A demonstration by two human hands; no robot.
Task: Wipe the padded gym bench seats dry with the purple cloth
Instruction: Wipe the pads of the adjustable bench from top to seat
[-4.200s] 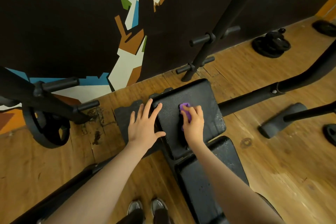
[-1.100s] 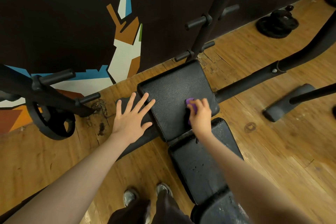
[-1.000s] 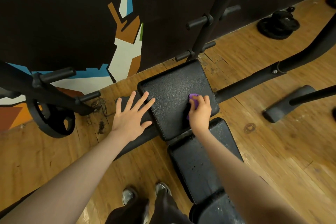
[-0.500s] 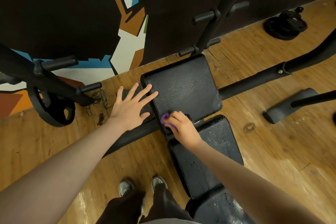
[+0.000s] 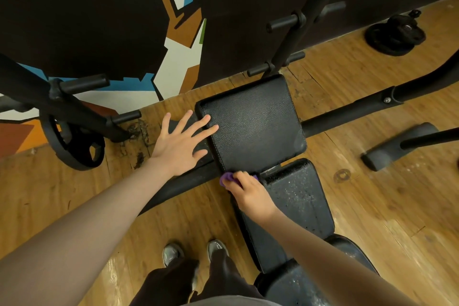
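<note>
Wooden floor [image 5: 372, 206], right hand [image 5: 250, 194] gripping purple cloth [image 5: 227, 177]

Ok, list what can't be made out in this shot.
- Cloth: head view, mostly hidden under the right hand; only a purple edge shows.
- Near pad: its left part is covered by the right arm, so any droplets there can't be judged.
- Lowest pad: cut off by the bottom edge.
- Far pad: its left edge lies under the left hand.

Weight plate [image 5: 74, 146] on rack peg, plates [image 5: 395, 35] on wooden floor [image 5: 372, 206], painted wall [image 5: 178, 57] behind
</note>
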